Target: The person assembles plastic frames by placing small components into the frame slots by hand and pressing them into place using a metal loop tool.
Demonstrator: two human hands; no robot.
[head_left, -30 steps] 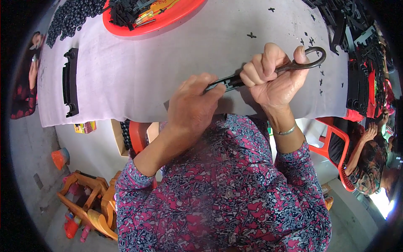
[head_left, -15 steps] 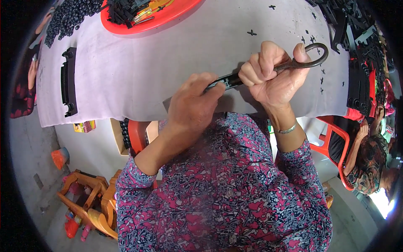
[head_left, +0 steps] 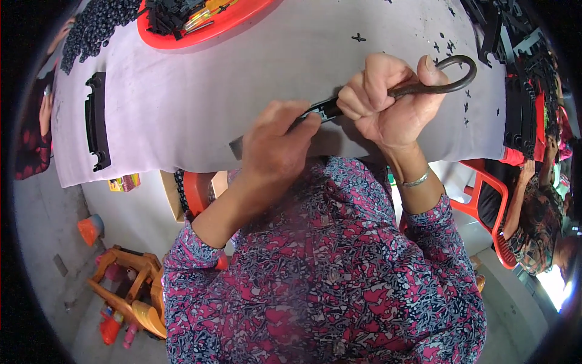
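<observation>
My left hand [head_left: 277, 138] is closed around a long black plastic part [head_left: 324, 111], thumb and fingers pinching it. A flat grey end [head_left: 236, 147] sticks out on the far side of that hand; I cannot tell whether it belongs to the same part. Turned palm up, my right hand [head_left: 397, 106] grips a dark metal tool with a curved loop handle [head_left: 462, 76]. Its thumb is raised by the loop, and the fingers curl over the shaft. The tool's working end is hidden where it meets the black part between the hands.
A red tray [head_left: 209, 30] of black parts and a yellow-handled screwdriver [head_left: 197, 20] stands at the back. Black pellets [head_left: 97, 30] are heaped far left, near a black bracket [head_left: 97, 121]. Small black crosses [head_left: 359, 37] and stacked strips [head_left: 520, 118] lie right. Another person [head_left: 533, 224] sits right.
Both hands and the held things have shifted slightly left and up in the picture, along with a small shift of the whole view. Both grips look the same.
</observation>
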